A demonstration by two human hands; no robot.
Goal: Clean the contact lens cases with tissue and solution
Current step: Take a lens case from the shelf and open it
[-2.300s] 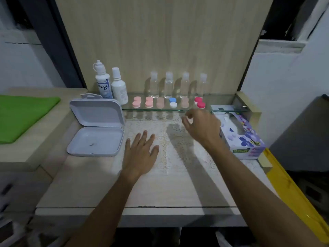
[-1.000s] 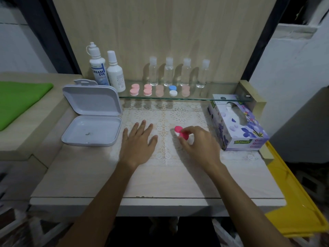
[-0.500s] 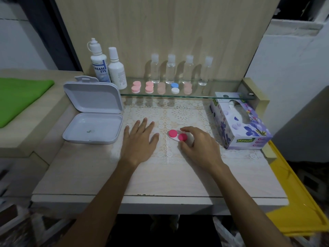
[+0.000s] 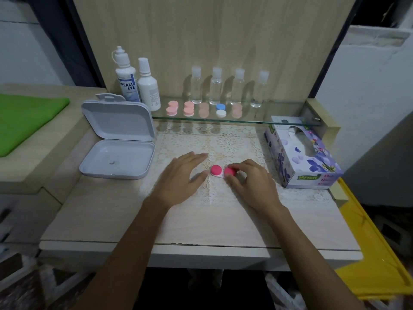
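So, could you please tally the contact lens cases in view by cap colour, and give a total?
Pink caps, on the glass shelf: 4 cases
Blue and white caps, on the shelf: 1 case
Magenta caps, on the lace mat, right hand gripping one cap: 1 case
Total: 6

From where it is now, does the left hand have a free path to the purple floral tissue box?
Probably not directly: the left hand would cross the right hand, which pinches the bright pink lens case between it and the purple floral tissue box. The right hand is nearer.
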